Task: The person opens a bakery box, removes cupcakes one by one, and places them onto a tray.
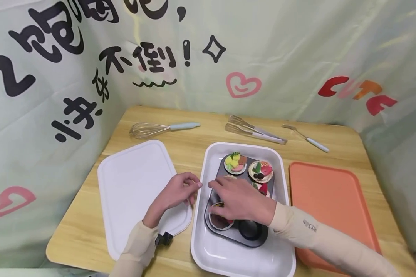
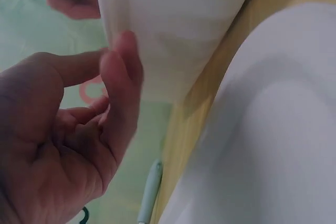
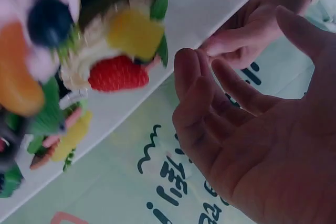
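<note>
My right hand [image 1: 240, 198] hovers over a dark muffin tin [image 1: 219, 235] that holds several tart-like toy cakes. Its fingers bend loosely, and the right wrist view shows nothing between them. A dark-filled tart [image 1: 221, 221] lies under the thumb side, partly hidden. Fruit-topped tarts [image 1: 260, 171] fill the far cups; a red strawberry [image 3: 119, 73] and a yellow fruit piece [image 3: 137, 32] show close up. The tin stands in a deep white tray [image 1: 213, 256]. At that tray's left rim is my left hand [image 1: 176, 190], its thumb and finger loosely bent beside the rim [image 2: 102, 3].
A flat white tray [image 1: 135, 200] lies left, with a black clip [image 1: 164, 239] by its near edge. An orange tray [image 1: 329, 200] lies right. Along the back are a whisk [image 1: 163, 129], tongs [image 1: 256, 130] and a blue-handled fork-like utensil [image 1: 306, 138]. A printed curtain [image 1: 280, 46] surrounds the table.
</note>
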`<action>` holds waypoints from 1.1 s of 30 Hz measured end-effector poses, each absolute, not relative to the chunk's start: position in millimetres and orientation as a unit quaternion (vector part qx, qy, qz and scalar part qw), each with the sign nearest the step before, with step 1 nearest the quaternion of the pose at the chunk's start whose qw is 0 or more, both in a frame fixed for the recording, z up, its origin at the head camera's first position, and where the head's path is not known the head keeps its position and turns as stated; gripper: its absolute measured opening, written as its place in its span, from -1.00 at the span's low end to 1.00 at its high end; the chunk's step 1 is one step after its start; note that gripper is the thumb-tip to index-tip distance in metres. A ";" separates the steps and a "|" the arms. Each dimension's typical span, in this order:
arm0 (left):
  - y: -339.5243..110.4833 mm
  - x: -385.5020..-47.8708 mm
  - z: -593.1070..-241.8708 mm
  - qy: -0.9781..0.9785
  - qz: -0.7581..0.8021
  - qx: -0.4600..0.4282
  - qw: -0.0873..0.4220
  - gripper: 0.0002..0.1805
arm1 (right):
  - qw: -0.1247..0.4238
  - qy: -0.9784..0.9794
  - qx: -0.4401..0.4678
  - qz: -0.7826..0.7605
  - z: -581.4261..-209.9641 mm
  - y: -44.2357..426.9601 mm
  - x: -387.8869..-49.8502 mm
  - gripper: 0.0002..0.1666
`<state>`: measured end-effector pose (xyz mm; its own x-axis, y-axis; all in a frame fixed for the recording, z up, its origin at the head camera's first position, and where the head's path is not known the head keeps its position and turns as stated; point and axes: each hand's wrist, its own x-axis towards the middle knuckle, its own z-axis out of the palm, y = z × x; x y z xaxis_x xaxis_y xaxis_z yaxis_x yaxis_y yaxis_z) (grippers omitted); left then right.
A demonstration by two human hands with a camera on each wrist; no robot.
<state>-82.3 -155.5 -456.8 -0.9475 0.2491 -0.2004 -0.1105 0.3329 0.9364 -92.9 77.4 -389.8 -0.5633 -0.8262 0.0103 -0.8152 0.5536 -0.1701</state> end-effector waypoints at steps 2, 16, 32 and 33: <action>-153.4 -81.9 -458.4 0.796 0.582 0.049 0.158 -0.71 | 0.054 0.882 -0.462 -0.074 -392.3 80.4 -86.9 -0.25; -153.0 -80.8 -456.0 0.748 0.624 0.051 0.219 -0.69 | 0.086 0.879 -0.466 -0.056 -409.6 82.6 -67.7 -0.30; -152.4 -83.4 -458.2 0.739 0.627 0.062 0.240 -0.72 | 0.083 0.878 -0.471 0.016 -416.7 78.4 -59.3 -0.31; -152.8 -82.3 -458.6 0.740 0.625 0.061 0.241 -0.73 | 0.075 0.877 -0.474 0.013 -418.1 78.5 -58.1 -0.37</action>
